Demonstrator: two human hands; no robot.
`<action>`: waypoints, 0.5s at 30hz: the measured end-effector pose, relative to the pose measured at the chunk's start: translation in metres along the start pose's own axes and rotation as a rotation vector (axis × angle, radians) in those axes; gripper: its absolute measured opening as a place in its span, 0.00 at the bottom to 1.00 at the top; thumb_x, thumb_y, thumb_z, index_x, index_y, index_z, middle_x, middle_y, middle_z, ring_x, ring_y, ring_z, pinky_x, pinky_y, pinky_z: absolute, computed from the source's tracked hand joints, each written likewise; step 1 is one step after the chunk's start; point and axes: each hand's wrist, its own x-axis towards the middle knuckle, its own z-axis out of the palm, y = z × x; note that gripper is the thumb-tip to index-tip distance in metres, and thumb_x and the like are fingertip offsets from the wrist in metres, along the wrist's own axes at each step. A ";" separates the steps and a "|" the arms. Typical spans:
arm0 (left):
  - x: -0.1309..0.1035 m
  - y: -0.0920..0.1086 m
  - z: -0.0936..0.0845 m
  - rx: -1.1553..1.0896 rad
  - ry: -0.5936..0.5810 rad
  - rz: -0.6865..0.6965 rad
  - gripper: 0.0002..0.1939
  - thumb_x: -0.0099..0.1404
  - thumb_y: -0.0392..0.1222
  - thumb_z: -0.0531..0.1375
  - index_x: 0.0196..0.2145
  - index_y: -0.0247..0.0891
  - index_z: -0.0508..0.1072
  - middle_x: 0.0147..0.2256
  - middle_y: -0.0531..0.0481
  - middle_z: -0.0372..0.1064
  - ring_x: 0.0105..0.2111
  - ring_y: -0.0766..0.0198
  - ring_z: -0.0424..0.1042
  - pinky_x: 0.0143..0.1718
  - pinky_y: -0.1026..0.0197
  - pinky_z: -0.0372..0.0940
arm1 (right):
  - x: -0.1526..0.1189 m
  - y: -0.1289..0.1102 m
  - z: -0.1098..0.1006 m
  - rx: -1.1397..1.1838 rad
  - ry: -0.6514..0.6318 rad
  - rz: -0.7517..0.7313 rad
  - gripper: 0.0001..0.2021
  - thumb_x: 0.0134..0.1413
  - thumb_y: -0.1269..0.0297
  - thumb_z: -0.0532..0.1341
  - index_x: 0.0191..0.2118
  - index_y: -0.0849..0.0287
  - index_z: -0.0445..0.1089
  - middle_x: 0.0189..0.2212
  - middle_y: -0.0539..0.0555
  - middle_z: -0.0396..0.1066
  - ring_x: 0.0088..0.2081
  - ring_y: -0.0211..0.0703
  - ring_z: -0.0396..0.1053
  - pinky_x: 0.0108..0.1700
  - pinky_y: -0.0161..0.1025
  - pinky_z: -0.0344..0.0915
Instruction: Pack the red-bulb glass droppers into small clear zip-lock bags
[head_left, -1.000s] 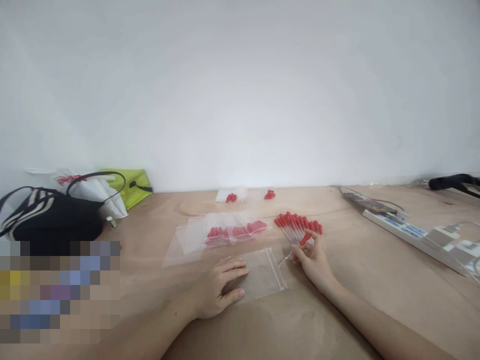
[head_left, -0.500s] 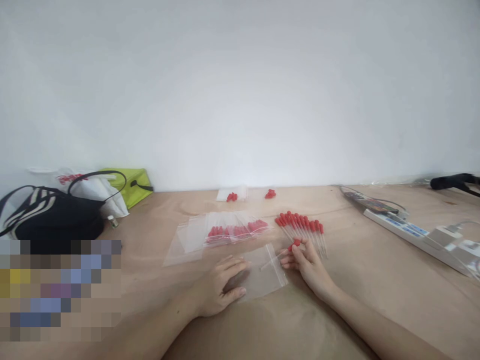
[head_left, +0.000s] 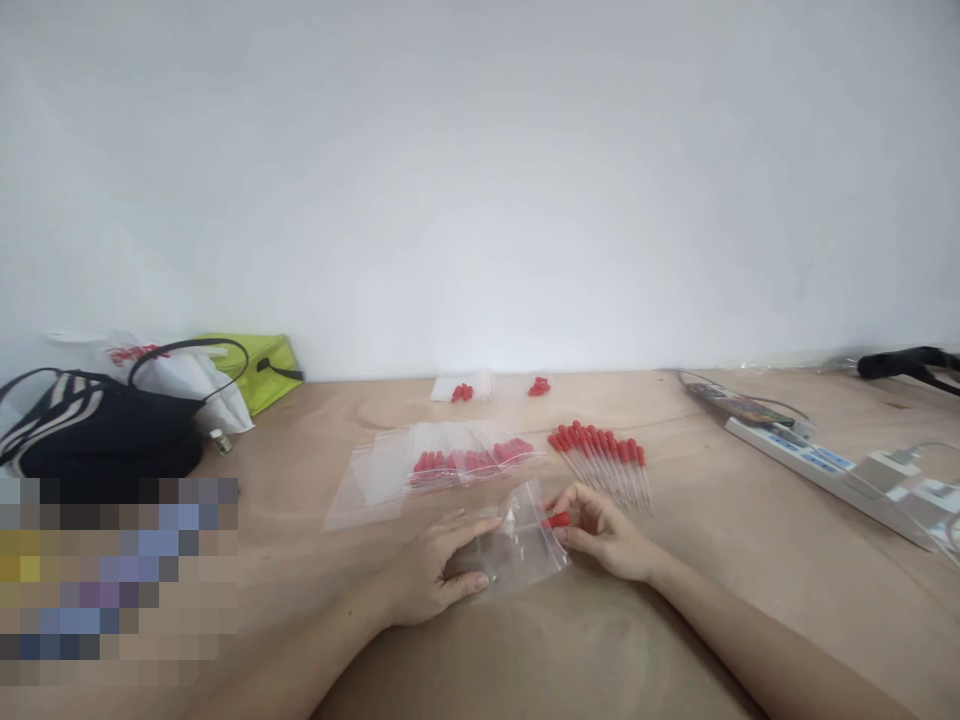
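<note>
A clear zip bag point(head_left: 521, 565) lies on the wooden table in front of me. My left hand point(head_left: 442, 567) rests on its left part, thumb and fingers spread. At the bag's right-hand opening, my right hand point(head_left: 600, 530) holds a dropper by its red bulb point(head_left: 556, 520); the dropper's tube points left into the bag. Just behind my right hand, several red-topped droppers point(head_left: 604, 455) are fanned out. Overlapping clear bags point(head_left: 382, 475) lie behind my left hand, some of them with red bulbs point(head_left: 480, 462) inside.
Two small groups of red bulbs point(head_left: 463, 393) sit near the wall. A black bag point(head_left: 105, 430), a lime green bag point(head_left: 274, 370) and a small bottle point(head_left: 220, 441) are at the left. On the right lie a phone point(head_left: 739, 408) and a power strip point(head_left: 825, 470) with cables.
My right hand has moved slightly left, bringing the dropper's red bulb to the bag's mouth, with its tube further inside. The bag's opening looks more raised. My left hand stays on the bag.
</note>
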 end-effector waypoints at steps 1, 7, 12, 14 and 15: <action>0.001 0.001 -0.001 -0.006 -0.009 0.001 0.27 0.59 0.45 0.55 0.56 0.48 0.53 0.56 0.52 0.52 0.57 0.51 0.48 0.54 0.45 0.49 | 0.000 0.000 0.000 -0.003 -0.022 0.008 0.15 0.41 0.57 0.63 0.29 0.58 0.58 0.33 0.49 0.64 0.26 0.31 0.60 0.30 0.33 0.59; 0.008 0.001 -0.002 -0.008 0.078 0.050 0.26 0.58 0.45 0.57 0.54 0.44 0.58 0.54 0.49 0.56 0.55 0.55 0.53 0.54 0.49 0.50 | 0.003 0.008 -0.004 -0.091 0.017 0.086 0.16 0.36 0.56 0.66 0.26 0.59 0.59 0.19 0.43 0.60 0.21 0.30 0.56 0.25 0.30 0.54; 0.009 -0.005 0.002 -0.013 0.151 0.099 0.19 0.60 0.45 0.55 0.49 0.41 0.65 0.50 0.49 0.63 0.52 0.58 0.59 0.54 0.53 0.52 | 0.005 0.007 -0.014 -0.206 0.046 0.137 0.15 0.36 0.54 0.65 0.25 0.61 0.69 0.19 0.47 0.65 0.22 0.33 0.60 0.27 0.33 0.56; 0.009 -0.006 0.002 -0.027 0.149 0.126 0.17 0.61 0.45 0.54 0.48 0.42 0.66 0.48 0.50 0.66 0.51 0.59 0.60 0.54 0.53 0.51 | 0.005 0.002 -0.015 -0.299 -0.017 0.094 0.16 0.40 0.51 0.61 0.28 0.60 0.73 0.22 0.50 0.67 0.25 0.36 0.62 0.29 0.34 0.58; 0.010 -0.006 0.002 -0.033 0.148 0.135 0.17 0.61 0.45 0.54 0.48 0.42 0.66 0.47 0.50 0.66 0.51 0.60 0.60 0.55 0.53 0.51 | 0.004 0.000 -0.014 -0.360 -0.045 0.061 0.17 0.43 0.50 0.59 0.30 0.59 0.73 0.24 0.50 0.68 0.27 0.37 0.63 0.30 0.34 0.59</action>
